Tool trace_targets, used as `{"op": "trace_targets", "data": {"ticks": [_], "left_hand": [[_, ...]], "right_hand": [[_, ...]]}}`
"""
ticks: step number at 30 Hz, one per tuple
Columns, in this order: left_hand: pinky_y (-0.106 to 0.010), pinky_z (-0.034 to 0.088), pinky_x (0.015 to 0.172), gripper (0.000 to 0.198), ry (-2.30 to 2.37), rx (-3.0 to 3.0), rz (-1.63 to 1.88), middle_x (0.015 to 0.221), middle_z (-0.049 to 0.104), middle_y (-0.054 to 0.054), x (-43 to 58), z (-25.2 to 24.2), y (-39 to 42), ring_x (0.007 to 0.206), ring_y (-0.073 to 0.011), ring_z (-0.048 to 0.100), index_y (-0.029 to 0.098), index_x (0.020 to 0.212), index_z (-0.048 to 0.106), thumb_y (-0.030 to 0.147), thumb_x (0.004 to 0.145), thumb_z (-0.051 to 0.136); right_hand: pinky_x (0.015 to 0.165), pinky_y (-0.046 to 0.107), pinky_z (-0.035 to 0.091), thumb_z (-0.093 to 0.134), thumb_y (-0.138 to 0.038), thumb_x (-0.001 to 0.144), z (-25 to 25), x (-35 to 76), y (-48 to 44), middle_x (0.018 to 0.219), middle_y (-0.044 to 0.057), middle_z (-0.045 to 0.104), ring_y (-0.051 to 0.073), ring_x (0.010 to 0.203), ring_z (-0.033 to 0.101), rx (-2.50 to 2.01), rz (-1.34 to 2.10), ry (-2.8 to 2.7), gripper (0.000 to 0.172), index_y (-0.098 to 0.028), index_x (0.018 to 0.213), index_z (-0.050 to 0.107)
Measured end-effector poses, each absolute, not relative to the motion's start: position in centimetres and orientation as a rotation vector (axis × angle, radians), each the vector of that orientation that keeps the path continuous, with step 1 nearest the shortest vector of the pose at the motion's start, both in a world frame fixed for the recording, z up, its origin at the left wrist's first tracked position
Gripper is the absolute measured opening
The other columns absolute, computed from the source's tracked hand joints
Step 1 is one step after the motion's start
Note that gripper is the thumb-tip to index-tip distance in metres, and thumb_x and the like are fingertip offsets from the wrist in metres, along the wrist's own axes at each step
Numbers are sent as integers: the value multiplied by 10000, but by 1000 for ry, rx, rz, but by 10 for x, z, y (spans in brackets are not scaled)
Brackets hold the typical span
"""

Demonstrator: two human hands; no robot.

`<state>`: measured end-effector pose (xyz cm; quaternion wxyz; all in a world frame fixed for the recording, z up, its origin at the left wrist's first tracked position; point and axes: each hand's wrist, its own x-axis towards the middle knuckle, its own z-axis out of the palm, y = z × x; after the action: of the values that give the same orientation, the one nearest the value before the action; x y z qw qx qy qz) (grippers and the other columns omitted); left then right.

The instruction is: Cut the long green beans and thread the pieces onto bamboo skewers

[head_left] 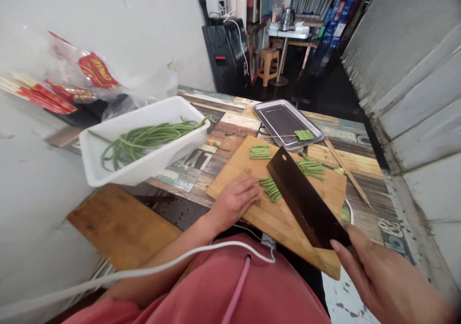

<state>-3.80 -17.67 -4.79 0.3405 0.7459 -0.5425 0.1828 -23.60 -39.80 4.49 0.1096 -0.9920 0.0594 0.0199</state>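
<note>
My right hand (374,261) grips the handle of a dark cleaver (306,201), its blade tilted over the right part of the wooden cutting board (234,170). My left hand (237,196) lies on the board with fingers stretched out, fingertips at the ends of a row of cut green beans (270,189). Part of that row is hidden behind the blade. A neat bundle of cut beans (260,152) lies farther back, and another pile (312,168) shows beyond the cleaver. Long whole green beans (151,139) fill part of a white plastic tub (144,168) on the left.
Behind the board stands a metal tray (275,115) with skewered bean pieces (304,135). Loose bamboo skewers (347,172) lie on the table's right. A bowl rim (351,213) peeks from under the board. Packaged skewers (46,95) are at left; a white cable (173,256) crosses my front.
</note>
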Motion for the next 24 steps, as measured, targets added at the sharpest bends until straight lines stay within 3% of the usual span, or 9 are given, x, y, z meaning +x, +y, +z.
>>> {"op": "trace_targets", "data": {"ticks": [12, 24], "left_hand": [[-342, 530, 801, 208, -1222, 2008, 410, 1013, 674, -98, -38, -59, -201, 923, -185, 628, 149, 997, 649, 186, 914, 462], [-332, 534, 784, 225, -1190, 2051, 384, 989, 684, -96, -37, -59, -203, 898, -185, 636, 137, 929, 671, 204, 917, 456]], "right_hand": [[389, 255, 345, 295, -423, 947, 40, -230, -395, 592, 27, 648, 180, 468, 618, -2866, 257, 117, 284, -214, 887, 477], [351, 260, 340, 245, -375, 947, 43, -221, -384, 517, 5, 616, 179, 419, 606, -2966, 85, 52, 277, -229, 798, 427]]}}
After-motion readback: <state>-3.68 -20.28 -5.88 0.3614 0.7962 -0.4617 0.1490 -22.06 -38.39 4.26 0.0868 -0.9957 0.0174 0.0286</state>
